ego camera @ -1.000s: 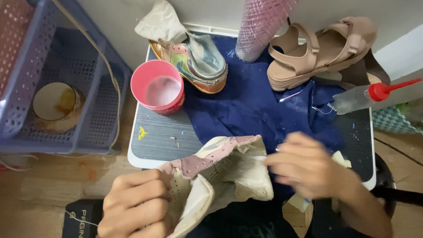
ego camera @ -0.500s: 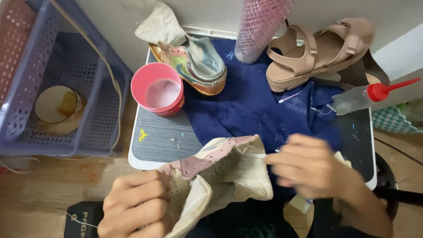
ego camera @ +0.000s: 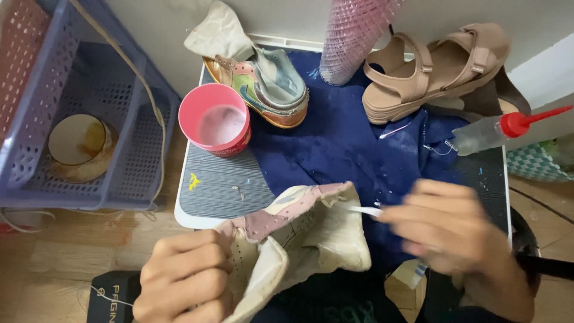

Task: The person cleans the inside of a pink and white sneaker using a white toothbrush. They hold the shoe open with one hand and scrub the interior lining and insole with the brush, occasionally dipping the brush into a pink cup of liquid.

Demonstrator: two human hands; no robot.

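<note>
at the near edge of the small table (ego camera: 221,197), the left hand (ego camera: 185,278) grips a pale shoe upper (ego camera: 299,230), folded open so its inner side faces up. the right hand (ego camera: 451,230), blurred, pinches a thin white tool (ego camera: 363,210) with its tip at the upper's edge, probably to work the seam. beyond lie a blue cloth (ego camera: 347,143), a pink cup (ego camera: 218,122), a sandal (ego camera: 436,69) and a red-capped bottle (ego camera: 496,131), all near to reach.

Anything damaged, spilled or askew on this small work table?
White flecks dot the dark blue cloth. A rag is stuffed into the multicoloured shoe. The left hand holds a cream shoe spread open; the right hand is blurred.
</note>
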